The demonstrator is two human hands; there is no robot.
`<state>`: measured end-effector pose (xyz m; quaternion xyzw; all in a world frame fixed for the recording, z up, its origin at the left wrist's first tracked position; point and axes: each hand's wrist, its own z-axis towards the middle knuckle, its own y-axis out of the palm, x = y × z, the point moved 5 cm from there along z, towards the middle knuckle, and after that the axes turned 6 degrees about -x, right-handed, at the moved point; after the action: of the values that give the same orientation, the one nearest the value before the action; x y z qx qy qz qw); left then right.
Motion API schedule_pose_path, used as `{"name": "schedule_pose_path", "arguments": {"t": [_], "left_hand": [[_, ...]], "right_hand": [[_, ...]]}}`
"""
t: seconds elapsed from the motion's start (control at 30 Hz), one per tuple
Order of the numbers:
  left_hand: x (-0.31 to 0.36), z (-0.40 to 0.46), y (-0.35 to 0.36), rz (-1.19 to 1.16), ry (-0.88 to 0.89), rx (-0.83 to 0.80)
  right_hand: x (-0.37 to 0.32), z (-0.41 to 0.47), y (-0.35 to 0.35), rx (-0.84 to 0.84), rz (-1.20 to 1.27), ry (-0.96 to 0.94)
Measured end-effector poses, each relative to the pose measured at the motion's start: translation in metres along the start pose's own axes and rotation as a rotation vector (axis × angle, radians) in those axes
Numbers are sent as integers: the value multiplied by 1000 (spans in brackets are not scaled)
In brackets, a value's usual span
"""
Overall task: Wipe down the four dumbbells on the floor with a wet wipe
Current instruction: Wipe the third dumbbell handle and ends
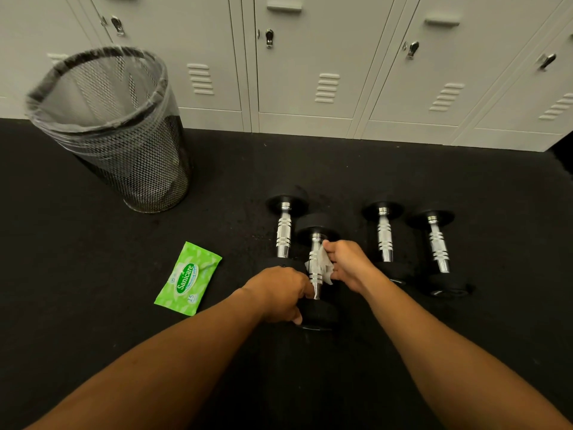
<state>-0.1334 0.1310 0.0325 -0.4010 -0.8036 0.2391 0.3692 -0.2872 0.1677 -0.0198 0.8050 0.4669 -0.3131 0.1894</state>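
Far left: black wire-mesh bin [124, 144], round, lined with a thin clear plastic bag, standing on dark, matte rubber floor [93, 305]. Beside it, flat on the floor: glossy green wipes packet [188, 278]. Next, first dumbbell [284, 234], ribbed chrome handle between black round heads. Just beside it, second dumbbell [316, 274], near end gripped by left hand [279, 293], fingers curled round the handle's base by the black head. Crumpled white wet wipe [319, 265] pressed around the chrome handle, pinched by right hand [347, 262]. Farther right, third dumbbell [384, 237] and fourth dumbbell [437, 243], side by side. Behind all: pale grey metal lockers [310, 72], louvred vents.
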Motion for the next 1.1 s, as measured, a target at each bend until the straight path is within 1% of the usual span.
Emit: {"name": "schedule_pose_path", "arguments": {"t": [0.13,0.27,0.4,0.53,0.6,0.7,0.8,0.93,1.0,1.1], "left_hand": [[0,1,1,1,-5,-2],[2,2,2,-10,-6,8],[3,5,3,-41,-3,13],[7,7,1,-37,6,13],[9,7,1,-45,6,8],[9,7,1,-44,9,11],[9,7,1,-39,12,0],[8,6,0,-14,0,-1],[9,6,0,-9,-7,2],[9,5,1,-21,-19,12]], "right_hand": [[-12,0,8,1,-34,39],[-5,5,14,-5,42,43],[7,6,7,56,191,8],[10,-2,-2,140,233,-31],[10,-7,-4,132,166,-48],[9,-21,-7,69,-38,-47],[6,-35,-12,38,-225,-4],[-7,-48,-3,-6,-401,63],[-15,-50,4,12,-386,75],[-14,-46,6,19,-231,95]]}}
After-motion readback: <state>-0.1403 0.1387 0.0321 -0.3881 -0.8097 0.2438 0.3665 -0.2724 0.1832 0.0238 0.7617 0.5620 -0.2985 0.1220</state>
